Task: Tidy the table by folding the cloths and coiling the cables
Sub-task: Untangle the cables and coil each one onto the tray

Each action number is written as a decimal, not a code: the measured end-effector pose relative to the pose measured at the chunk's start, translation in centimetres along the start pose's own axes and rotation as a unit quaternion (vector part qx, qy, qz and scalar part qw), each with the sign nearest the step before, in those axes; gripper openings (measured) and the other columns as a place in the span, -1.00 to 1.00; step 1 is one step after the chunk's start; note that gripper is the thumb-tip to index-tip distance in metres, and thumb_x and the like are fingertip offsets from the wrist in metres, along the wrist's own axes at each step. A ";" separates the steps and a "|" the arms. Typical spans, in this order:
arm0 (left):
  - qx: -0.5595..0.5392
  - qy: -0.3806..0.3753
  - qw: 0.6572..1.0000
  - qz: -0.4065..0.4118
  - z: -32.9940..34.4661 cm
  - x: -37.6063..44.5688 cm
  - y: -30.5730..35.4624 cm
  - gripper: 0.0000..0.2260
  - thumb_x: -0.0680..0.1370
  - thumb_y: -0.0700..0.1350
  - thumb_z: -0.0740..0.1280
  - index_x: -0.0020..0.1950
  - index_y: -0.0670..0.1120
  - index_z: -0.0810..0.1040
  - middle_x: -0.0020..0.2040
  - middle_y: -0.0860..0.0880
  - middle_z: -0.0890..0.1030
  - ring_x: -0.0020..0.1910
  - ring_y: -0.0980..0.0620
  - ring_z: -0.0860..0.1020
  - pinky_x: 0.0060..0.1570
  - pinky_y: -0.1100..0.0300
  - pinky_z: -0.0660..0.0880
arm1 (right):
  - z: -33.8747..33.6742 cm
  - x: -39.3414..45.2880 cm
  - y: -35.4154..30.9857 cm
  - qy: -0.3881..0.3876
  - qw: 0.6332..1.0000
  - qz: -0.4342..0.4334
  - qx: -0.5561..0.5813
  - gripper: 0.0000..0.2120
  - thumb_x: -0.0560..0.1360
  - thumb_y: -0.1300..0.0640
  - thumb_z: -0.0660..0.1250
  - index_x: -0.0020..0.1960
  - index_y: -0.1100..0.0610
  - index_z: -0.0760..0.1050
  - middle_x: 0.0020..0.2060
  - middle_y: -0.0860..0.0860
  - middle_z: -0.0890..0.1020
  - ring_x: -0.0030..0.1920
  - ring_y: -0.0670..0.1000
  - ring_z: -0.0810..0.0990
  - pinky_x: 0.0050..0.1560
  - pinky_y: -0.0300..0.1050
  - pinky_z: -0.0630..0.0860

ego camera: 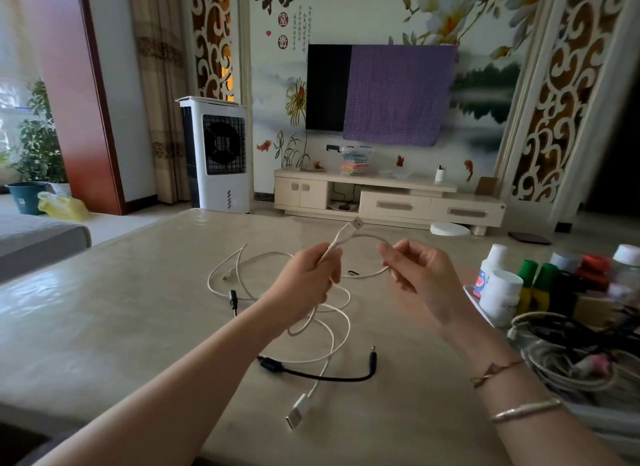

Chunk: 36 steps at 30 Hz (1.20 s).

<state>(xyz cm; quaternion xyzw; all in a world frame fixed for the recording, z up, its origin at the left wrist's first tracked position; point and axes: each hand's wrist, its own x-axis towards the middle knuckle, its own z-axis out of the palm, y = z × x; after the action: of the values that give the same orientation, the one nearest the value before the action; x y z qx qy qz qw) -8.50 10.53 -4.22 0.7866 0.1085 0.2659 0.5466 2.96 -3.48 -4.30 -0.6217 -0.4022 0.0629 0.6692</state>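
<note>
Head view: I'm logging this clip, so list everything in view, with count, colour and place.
white cable: one, white, held up, rest trailing on table
black cable: one, black, near table edge
table: one, beige, foreground
bottles: several, white and green, table right
cable pile: one, white and black, right edge
television: one, black, wall, part-covered by purple cloth
air cooler: one, white, floor
left hand: grips white cable
right hand: fingers pinch white cable

Mural wall [346, 22] (floral), TV [329, 87], cabinet [391, 202].
</note>
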 end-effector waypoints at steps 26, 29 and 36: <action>-0.485 -0.033 0.874 -0.008 -1.9 0.3 1.1 -0.76 0.65 -0.18 0.10 -0.19 -0.10 0.42 -0.40 0.02 0.25 -0.46 0.10 0.28 0.17 -0.08 0.52 | 2.3 -0.7 3.4 -0.180 0.965 0.037 -0.185 -0.58 0.47 0.26 0.34 0.10 -0.26 0.44 0.01 -0.01 0.45 -0.23 -0.12 0.42 -0.21 -0.41 0.41; -0.538 -0.034 0.842 -0.018 -2.6 0.1 1.0 -0.75 0.66 -0.17 0.09 -0.19 -0.11 0.42 -0.41 0.03 0.23 -0.50 0.13 0.24 -0.09 0.01 0.60 | 3.5 -0.5 4.2 -0.173 0.942 -0.018 -0.288 -0.74 0.47 0.11 0.41 -0.12 -0.26 0.47 -0.13 -0.07 0.42 -0.28 -0.21 0.39 -0.20 -0.45 0.36; -0.356 0.041 0.917 -0.176 -2.7 0.4 0.5 -0.75 0.66 -0.23 0.06 -0.21 -0.13 0.35 -0.55 0.05 0.23 -0.65 0.18 0.16 -0.64 0.42 0.12 | 1.4 0.1 4.3 -0.010 0.944 -0.047 -0.327 -0.89 0.48 0.21 0.36 -0.16 0.02 0.57 -0.32 -0.16 0.59 -0.30 -0.11 0.52 -0.21 -0.21 0.46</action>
<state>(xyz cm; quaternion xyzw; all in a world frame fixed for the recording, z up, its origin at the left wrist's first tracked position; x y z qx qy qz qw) -9.65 12.65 -2.90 0.4967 0.1652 0.2182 0.8236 3.91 -1.37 -8.14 -0.7859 -0.4364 -0.0972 0.4272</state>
